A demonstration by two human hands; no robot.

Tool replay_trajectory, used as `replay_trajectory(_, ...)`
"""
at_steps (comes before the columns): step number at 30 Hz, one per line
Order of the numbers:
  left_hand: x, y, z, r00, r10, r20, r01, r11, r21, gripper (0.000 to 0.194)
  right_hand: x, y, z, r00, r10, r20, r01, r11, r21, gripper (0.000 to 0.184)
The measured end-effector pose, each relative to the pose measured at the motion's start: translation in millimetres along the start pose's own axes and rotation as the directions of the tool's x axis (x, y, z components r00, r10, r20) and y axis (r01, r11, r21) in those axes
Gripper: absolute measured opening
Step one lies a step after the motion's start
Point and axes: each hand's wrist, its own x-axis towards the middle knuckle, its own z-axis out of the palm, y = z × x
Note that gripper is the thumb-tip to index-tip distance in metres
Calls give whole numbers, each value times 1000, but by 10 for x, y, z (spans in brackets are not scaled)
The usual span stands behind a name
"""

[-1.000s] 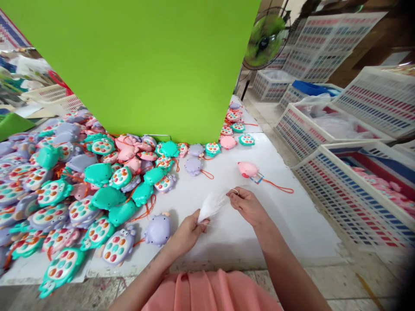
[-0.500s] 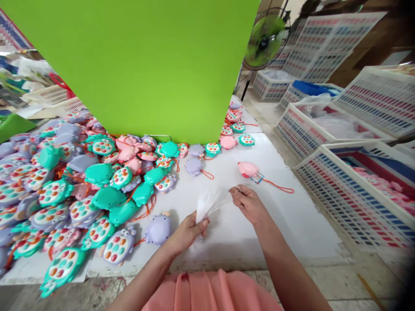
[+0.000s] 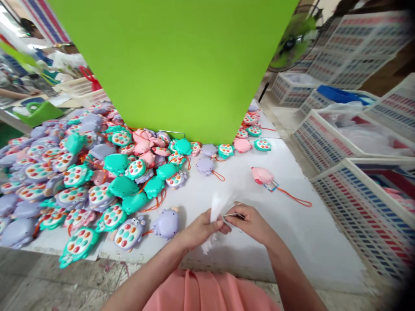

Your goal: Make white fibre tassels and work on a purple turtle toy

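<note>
My left hand (image 3: 198, 228) is closed around a bundle of thin clear plastic bags (image 3: 218, 204), which fan up above the fingers and hang out below them. My right hand (image 3: 249, 221) meets it from the right, its fingertips pinched on the top of the bundle. Both hands hover over the white tabletop (image 3: 304, 233). A purple animal toy (image 3: 166, 223) lies just left of my left hand. A pink toy (image 3: 262, 175) with an orange cord and a tag lies alone beyond my right hand.
A large heap of teal, purple and pink animal toys (image 3: 97, 181) covers the table's left half. A big green panel (image 3: 181, 65) blocks the view behind. White lattice crates (image 3: 363, 190) stand along the right, and a fan (image 3: 292, 43) stands at the back.
My right hand has moved left and closed in on the bag bundle, so both hands now meet. The view has shifted, and everything sits further right and lower.
</note>
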Motion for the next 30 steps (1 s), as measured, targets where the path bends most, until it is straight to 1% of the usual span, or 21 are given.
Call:
replay_trajectory(1, 1, -32, 17, 1000, -1, 15, 0, 1000, 19, 45, 17, 6, 39, 1000, -10, 1, 10, 1000, -8, 16)
replay_trajectory(2, 0, -66, 26, 1000, -4, 9, 4, 999, 41, 43, 33, 17, 65, 1000, -13, 4, 13, 1000, -8, 16)
replay_trajectory(5, -21, -101, -15, 999, -22, -45, 26, 995, 101, 38, 59, 68, 70, 1000, 29, 10, -30, 998, 58, 17)
replay_trajectory(7, -47, -6, -109, 999, -20, -43, 28, 980, 195, 33, 61, 112, 36, 996, 82, -22, -78, 986, 146, 20)
replay_trajectory(8, -58, 79, -176, 999, -15, -40, 26, 960, 279, 30, 60, 133, 14, 991, 116, -63, -102, 975, 199, 22)
replay_trajectory(9, -61, 179, -255, 999, -10, -51, 28, 921, 388, 27, 59, 152, -9, 982, 152, -116, -117, 958, 263, 24)
replay_trajectory(10, -56, 284, -343, 996, 5, -90, 43, 853, 520, 24, 58, 167, -33, 967, 187, -175, -119, 933, 339, 25)
replay_trajectory(11, -41, 381, -435, 987, 23, -161, 91, 745, 661, 22, 58, 178, -58, 947, 219, -234, -103, 900, 424, 26)
replay_trajectory(12, -14, 461, -528, 968, 55, -246, 167, 591, 789, 20, 58, 186, -84, 927, 247, -283, -72, 857, 510, 26)
replay_trajectory(13, 22, 514, -615, 941, 95, -326, 262, 405, 876, 19, 55, 192, -112, 907, 272, -321, -34, 807, 589, 25)
replay_trajectory(14, 65, 538, -694, 916, 113, -384, 351, 235, 906, 20, 50, 199, -143, 889, 296, -350, 6, 756, 655, 25)
replay_trajectory(15, 110, 532, -761, 900, 114, -422, 410, 110, 905, 22, 40, 209, -176, 871, 323, -369, 36, 708, 705, 25)
replay_trajectory(16, 155, 503, -816, 891, 99, -444, 443, 31, 896, 25, 25, 224, -210, 856, 354, -376, 52, 666, 744, 26)
replay_trajectory(17, 195, 458, -857, 889, 70, -453, 455, -6, 891, 27, 5, 245, -245, 844, 384, -375, 57, 630, 774, 27)
replay_trajectory(20, 273, 306, -916, 895, 9, -447, 447, -24, 894, 24, -73, 330, -334, 809, 458, -369, 55, 565, 823, 27)
replay_trajectory(23, 292, 225, -915, 901, -19, -433, 432, -33, 901, 22, -145, 406, -386, 781, 492, -385, 66, 548, 834, 28)
replay_trajectory(27, 286, 237, -931, 921, -29, -389, 389, -3, 921, 25, -192, 436, -398, 782, 476, -402, 86, 556, 827, 29)
replay_trajectory(30, 274, 345, -1024, 938, -32, -344, 345, 62, 936, 24, -196, 430, -346, 795, 478, -374, 73, 536, 841, 29)
